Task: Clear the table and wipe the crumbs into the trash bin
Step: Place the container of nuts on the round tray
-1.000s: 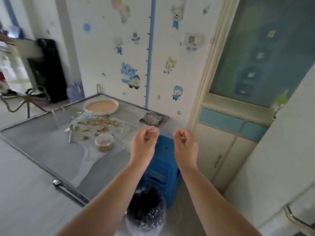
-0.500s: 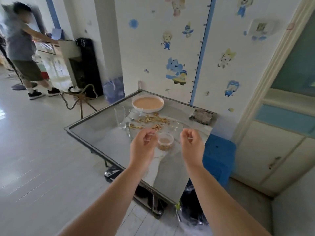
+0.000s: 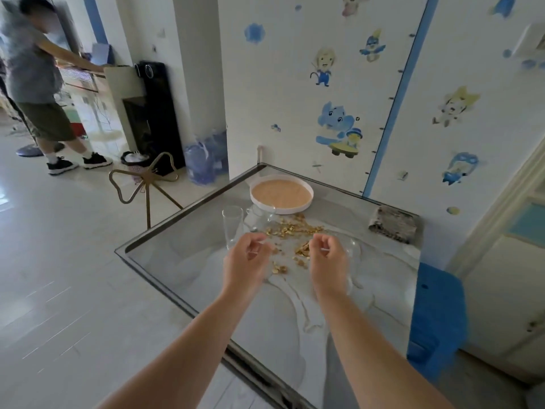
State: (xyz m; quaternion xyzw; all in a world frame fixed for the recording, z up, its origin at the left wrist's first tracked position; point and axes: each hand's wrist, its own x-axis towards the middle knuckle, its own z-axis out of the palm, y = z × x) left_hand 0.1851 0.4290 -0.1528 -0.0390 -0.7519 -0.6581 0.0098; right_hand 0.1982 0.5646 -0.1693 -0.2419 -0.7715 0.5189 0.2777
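Observation:
Golden-brown crumbs (image 3: 295, 228) lie scattered over the middle of the grey glass-topped table (image 3: 182, 278). My left hand (image 3: 246, 259) and my right hand (image 3: 328, 259) hover side by side just above the near crumbs, fingers curled. Each pinches a small white piece that I cannot identify. A tall empty glass (image 3: 233, 228) stands just beyond my left hand, with a clear glass jug (image 3: 261, 216) behind it. A round white tray (image 3: 281, 193) with a tan inside sits at the far corner. A clear glass dish (image 3: 354, 252) is partly hidden by my right hand. No trash bin next to the table shows.
A folded grey cloth (image 3: 393, 224) lies at the table's far right, against the stickered wall. A blue plastic stool (image 3: 436, 320) stands to the right of the table. On the left floor are a gold wire chair back (image 3: 141, 181), water bottles (image 3: 203, 160) and a standing person (image 3: 32, 84).
The view has swung left from the blue stool and the black-bagged bin onto the table. Both hands, still curled, now hang over the crumbs, and the bin has left the view.

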